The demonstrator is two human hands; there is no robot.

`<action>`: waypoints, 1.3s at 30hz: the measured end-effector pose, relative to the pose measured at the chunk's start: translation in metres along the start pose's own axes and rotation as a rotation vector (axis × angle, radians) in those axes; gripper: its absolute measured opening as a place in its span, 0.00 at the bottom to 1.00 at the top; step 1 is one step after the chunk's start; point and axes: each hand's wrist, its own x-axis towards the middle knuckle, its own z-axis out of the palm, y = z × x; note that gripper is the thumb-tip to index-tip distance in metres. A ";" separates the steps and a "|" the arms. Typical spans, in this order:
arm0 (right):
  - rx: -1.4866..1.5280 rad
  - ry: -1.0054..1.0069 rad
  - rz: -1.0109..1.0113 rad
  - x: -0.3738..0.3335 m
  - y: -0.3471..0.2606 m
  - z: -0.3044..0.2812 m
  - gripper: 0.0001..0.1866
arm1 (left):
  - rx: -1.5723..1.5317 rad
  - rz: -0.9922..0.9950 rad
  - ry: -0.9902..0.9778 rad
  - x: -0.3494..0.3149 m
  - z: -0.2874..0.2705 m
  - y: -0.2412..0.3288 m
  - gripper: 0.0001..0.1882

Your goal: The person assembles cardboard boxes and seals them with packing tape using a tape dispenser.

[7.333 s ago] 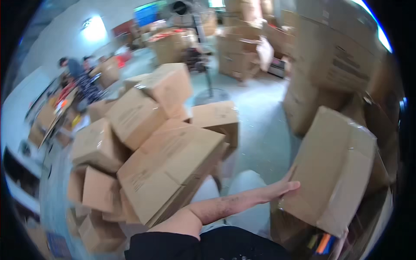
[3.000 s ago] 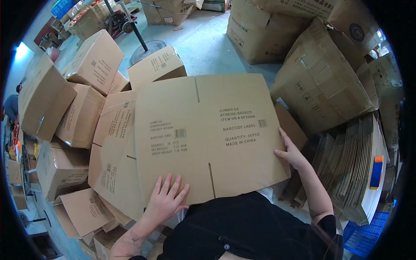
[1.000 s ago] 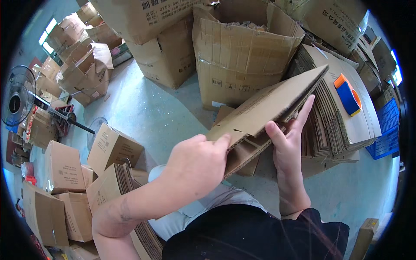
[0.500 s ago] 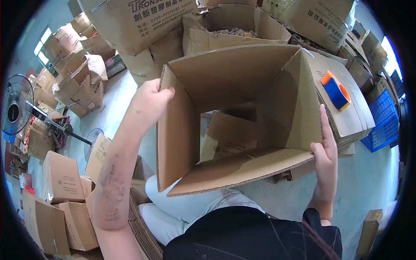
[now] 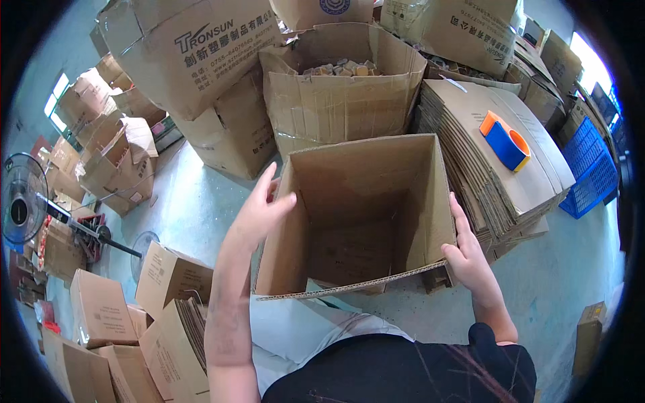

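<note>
A brown cardboard box (image 5: pixel 366 158) stands in front of my body with its top open toward me. Its four walls are squared up; a brown panel with faint print shows at the bottom, and I cannot tell if it belongs to this box. Along the left wall is my left hand (image 5: pixel 261 207), fingers apart, its thumb reaching over the top edge. My right hand (image 5: pixel 465 245) lies against the outside of the right wall, with the thumb at the near right corner. On a stack of flattened cartons (image 5: pixel 531 134) to the right rests a blue and orange tape dispenser (image 5: pixel 506 141).
Ahead, a large open carton (image 5: pixel 342 101) holds many small pieces, beside a big closed carton (image 5: pixel 195 60). More cartons (image 5: pixel 104 305) crowd the lower left, near a standing fan (image 5: pixel 23 201). A blue plastic crate (image 5: pixel 591 168) stands far right.
The box has moved down and slightly right, away from my face. My left hand has loosened from its gripping pose on the left wall; the right hand has travelled down with the box.
</note>
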 end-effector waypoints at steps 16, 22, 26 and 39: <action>0.103 -0.291 -0.008 -0.002 -0.032 -0.015 0.43 | 0.054 0.274 0.089 0.007 0.008 -0.022 0.34; 0.015 -0.422 -0.065 0.021 -0.025 -0.021 0.39 | 0.247 0.281 0.011 0.008 0.031 -0.015 0.32; 0.065 -0.942 -0.182 0.042 -0.003 -0.005 0.30 | 0.406 0.272 -0.028 -0.002 0.031 -0.007 0.37; -0.070 -0.836 -0.277 0.055 0.058 0.032 0.17 | 0.449 0.463 -0.368 0.003 0.017 -0.077 0.35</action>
